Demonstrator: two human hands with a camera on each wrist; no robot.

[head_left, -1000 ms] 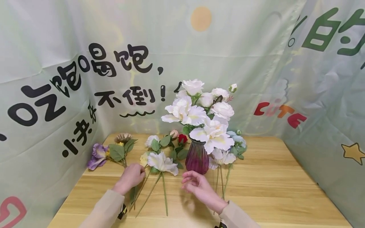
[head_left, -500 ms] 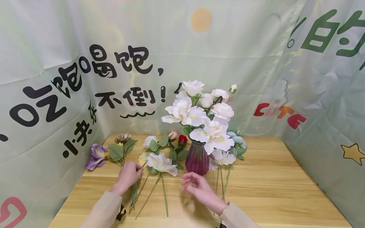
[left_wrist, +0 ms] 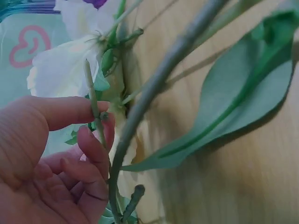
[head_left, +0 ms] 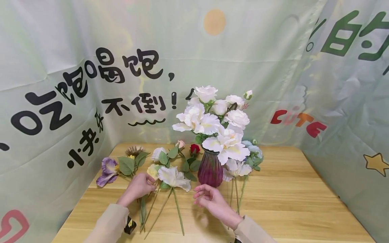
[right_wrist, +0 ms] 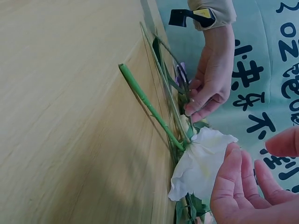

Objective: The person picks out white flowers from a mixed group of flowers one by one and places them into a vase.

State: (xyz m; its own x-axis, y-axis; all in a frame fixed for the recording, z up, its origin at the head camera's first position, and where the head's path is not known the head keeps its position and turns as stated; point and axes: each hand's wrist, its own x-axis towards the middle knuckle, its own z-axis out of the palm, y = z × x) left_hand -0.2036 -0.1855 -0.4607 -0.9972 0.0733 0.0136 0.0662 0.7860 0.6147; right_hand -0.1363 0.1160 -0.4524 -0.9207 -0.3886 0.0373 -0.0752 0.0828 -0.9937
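Observation:
My left hand [head_left: 139,186] is over the loose flowers at the left, pinching a thin green flower stem [left_wrist: 95,100] between thumb and finger. I cannot tell which bloom that stem belongs to. A thicker stem [left_wrist: 154,88] with a long leaf [left_wrist: 233,93] crosses in front in the left wrist view. Close by lie a purple flower [head_left: 107,172], a brown flower [head_left: 134,150] and a white flower [head_left: 173,179]. My right hand [head_left: 216,204] holds nothing, its fingers loosely bent before the purple glass vase [head_left: 210,170]. White flowers [head_left: 226,143] fill the vase.
Behind the white flower lie a yellow bloom [head_left: 153,171], a red rose [head_left: 195,148] and leafy stems. Right of the vase are blue flowers [head_left: 254,150] and another white bloom [head_left: 237,167]. Printed cloth [head_left: 258,67] walls the wooden table [head_left: 288,192] at the back and sides.
My left hand has shifted slightly right. The purple and brown flowers moved right, and the loose white flower and its stem shifted a little. My right hand and the vase have stayed put.

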